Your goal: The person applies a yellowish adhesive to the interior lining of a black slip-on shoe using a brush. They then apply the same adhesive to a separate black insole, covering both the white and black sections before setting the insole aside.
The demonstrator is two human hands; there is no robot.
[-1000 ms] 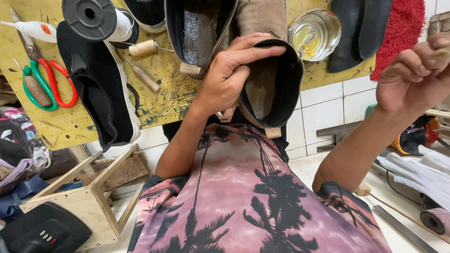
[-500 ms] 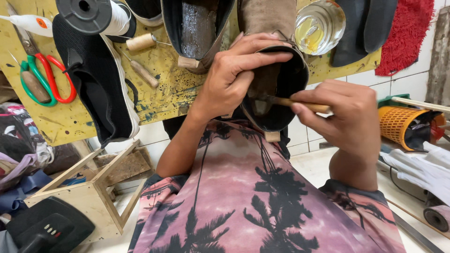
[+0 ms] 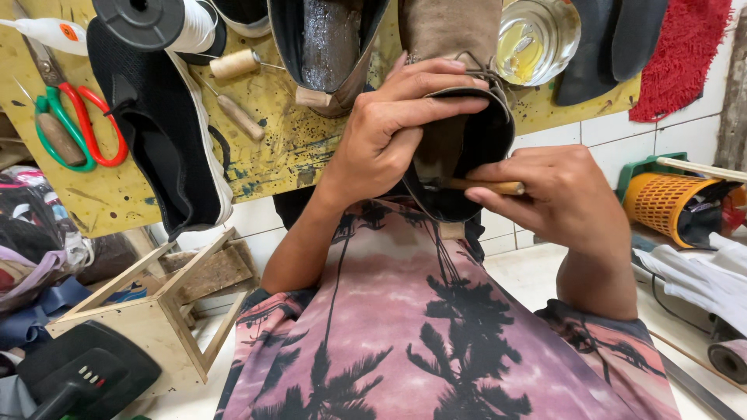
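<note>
1. the left hand (image 3: 389, 132) is clamped around the collar of a tan suede boot (image 3: 455, 47), fingers curled over the top edge and thumb on the near side, so the dark opening faces the camera.
2. the right hand (image 3: 564, 198) is closed on a thin wooden-handled tool (image 3: 486, 187), pinched between thumb and fingertips; its working end goes into the boot's opening (the tip itself is hidden in the dark lining, so what it touches cannot be told).
3. the boot sits in the middle of the view, held above the lap, in front of a yellow, paint-spattered work board (image 3: 280, 132).
4. just left of the boot lies another shoe (image 3: 331, 47) with a glossy dark sole turned up.
5. further left on the board: a black slip-on shoe (image 3: 163, 140), scissors with red and green handles (image 3: 78, 124), a large spool of white thread (image 3: 163, 23) and a small spool of tan thread (image 3: 233, 64).
6. a glass jar (image 3: 537, 39) stands just right of the boot, with a red mat (image 3: 685, 54) beyond it.
7. lower left is a small wooden frame (image 3: 163, 311); at the right edge lies an orange mesh basket (image 3: 661, 206).
</note>
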